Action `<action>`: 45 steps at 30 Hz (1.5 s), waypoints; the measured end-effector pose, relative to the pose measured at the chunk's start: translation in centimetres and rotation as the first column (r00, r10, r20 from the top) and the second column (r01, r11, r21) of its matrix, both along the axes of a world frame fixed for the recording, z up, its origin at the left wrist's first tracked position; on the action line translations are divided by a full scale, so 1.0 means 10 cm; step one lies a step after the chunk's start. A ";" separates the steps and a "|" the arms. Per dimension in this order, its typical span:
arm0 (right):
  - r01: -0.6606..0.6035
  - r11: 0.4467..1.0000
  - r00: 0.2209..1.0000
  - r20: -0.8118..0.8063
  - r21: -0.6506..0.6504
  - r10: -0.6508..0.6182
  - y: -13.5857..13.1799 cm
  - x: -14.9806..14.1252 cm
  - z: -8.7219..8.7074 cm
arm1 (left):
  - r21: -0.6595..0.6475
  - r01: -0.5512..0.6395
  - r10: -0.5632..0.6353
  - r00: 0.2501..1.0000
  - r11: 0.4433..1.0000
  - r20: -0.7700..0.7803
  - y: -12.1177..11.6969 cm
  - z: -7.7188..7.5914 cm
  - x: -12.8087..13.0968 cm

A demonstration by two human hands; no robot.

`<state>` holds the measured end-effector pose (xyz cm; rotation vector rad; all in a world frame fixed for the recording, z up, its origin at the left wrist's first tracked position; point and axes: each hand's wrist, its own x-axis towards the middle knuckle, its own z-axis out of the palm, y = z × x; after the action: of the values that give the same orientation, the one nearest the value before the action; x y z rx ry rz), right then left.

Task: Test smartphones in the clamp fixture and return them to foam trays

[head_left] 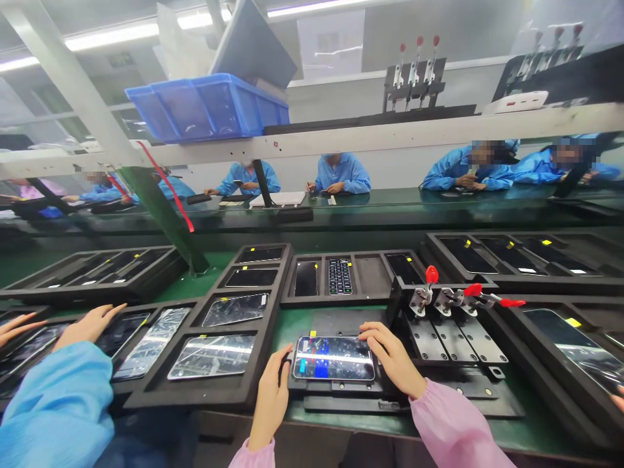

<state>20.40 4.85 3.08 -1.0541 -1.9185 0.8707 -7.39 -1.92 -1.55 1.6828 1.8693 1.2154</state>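
Observation:
A smartphone (336, 359) with a lit screen, colored blocks on its left part and a yellow tab at its top edge, lies sideways on a black fixture (341, 386). My left hand (273, 393) closes on the phone's left end, thumb and fingers at its edge. My right hand (394, 359) reaches over the phone's upper right corner, fingers apart and fingertips touching the screen; its thumb is hidden. Just right of that hand stands a clamp fixture (441, 325) with several metal plates and red-tipped toggle levers (431, 275).
Foam trays of phones flank the fixture: a left tray (263, 370), a rear tray (287, 296) and a right tray (517, 325). A co-worker's hand (90, 324) in a blue sleeve is at the left. Overhead, a shelf (341, 140) carries a blue bin (195, 107). Several people sit opposite.

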 end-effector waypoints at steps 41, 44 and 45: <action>0.062 0.900 0.998 0.002 -0.432 -0.067 0.10 -0.06 0.44 | 0.019 0.034 -0.035 0.998 0.999 0.055 0.04 -0.04 -0.05; 0.138 0.878 0.990 0.048 -0.459 -0.131 0.17 -0.03 0.41 | 0.028 0.034 -0.035 0.997 0.999 0.064 0.04 -0.04 -0.05; 0.170 0.865 0.985 0.080 -0.473 -0.149 0.20 -0.02 0.38 | 0.032 0.033 -0.035 0.997 0.999 0.065 0.04 -0.04 -0.05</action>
<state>20.15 6.83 6.92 -1.5083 -1.6504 1.2736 -7.88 -1.54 -1.96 1.6630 1.7846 1.2760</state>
